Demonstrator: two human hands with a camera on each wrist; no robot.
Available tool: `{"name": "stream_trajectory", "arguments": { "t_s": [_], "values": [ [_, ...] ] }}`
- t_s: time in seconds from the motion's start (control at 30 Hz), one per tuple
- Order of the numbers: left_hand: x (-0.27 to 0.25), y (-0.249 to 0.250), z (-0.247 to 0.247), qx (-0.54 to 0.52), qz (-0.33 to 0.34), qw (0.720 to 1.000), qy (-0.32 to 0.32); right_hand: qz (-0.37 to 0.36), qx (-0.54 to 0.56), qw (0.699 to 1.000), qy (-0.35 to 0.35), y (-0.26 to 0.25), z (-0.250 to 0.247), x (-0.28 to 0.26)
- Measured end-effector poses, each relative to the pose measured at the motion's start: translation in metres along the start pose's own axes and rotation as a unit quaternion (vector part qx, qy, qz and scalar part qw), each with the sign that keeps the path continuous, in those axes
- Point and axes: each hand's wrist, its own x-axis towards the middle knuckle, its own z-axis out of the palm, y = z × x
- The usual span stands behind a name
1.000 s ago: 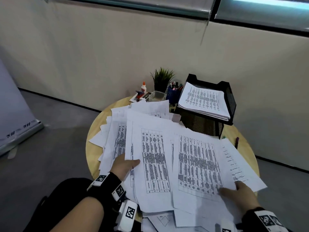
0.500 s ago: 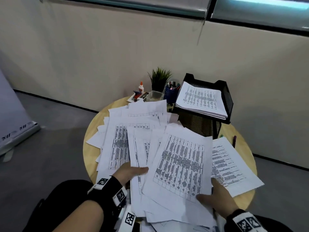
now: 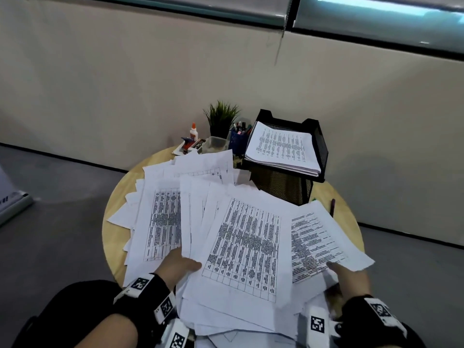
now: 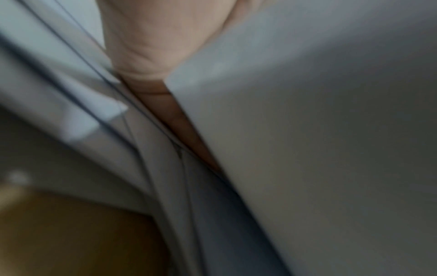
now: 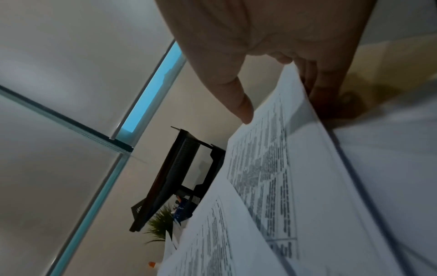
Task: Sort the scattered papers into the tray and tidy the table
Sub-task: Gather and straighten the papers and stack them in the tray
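Head view shows the left hand point(image 3: 179, 266) and right hand point(image 3: 349, 277) each pinching scattered papers point(image 3: 241, 247) on the round table point(image 3: 113, 222); square their edges before lifting to the black tray point(image 3: 320, 144).

Dim, cool indoor light throughout; a bright cyan strip glows at the head view's upper right. Left wrist view is heavily blurred and dark toward the bottom; right wrist view smears at its lower right.
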Motion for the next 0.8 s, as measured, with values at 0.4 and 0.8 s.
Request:
{"name": "stream_trajectory", "arguments": {
  "t_s": [0.4, 0.8],
  "values": [
    [-0.006, -0.001, 0.005, -0.036, 0.018, 0.999, 0.018, -0.114, -0.038, 0.993, 0.008, -0.022, -0.004, -0.043],
    [-0.009, 0.002, 0.004, 0.005, 0.015, 1.0, 0.027, -0.251, 0.156, 0.944, 0.145, -0.086, -0.089, -0.058]
  ]
}}
